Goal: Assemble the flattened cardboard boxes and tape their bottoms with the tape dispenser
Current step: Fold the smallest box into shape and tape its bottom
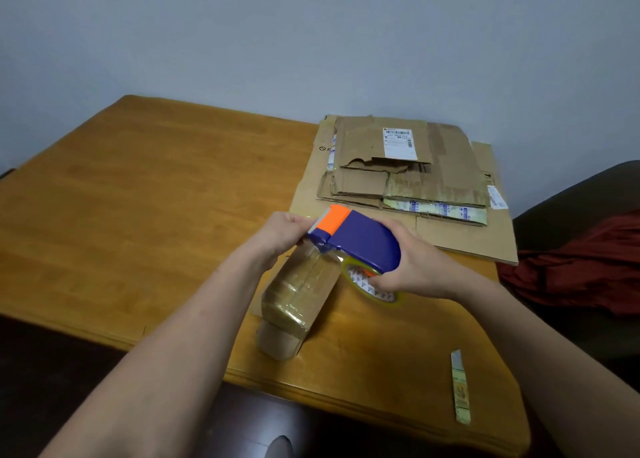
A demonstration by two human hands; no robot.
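A blue and orange tape dispenser [360,237] with a roll of clear tape is held above the table's middle. My right hand [412,267] grips its rear end around the roll. My left hand [282,230] pinches at the dispenser's front, by the toothed blade. Below the dispenser stands a small assembled cardboard box [298,301], its upper face covered in glossy clear tape. A stack of flattened cardboard boxes [401,166] lies at the back right of the table, the top one bearing a white shipping label.
The wooden table [138,197] spreads wide to the left. A loose strip of used tape [460,388] lies near the front right edge. A dark chair with red cloth [581,270] stands to the right. A grey wall is behind.
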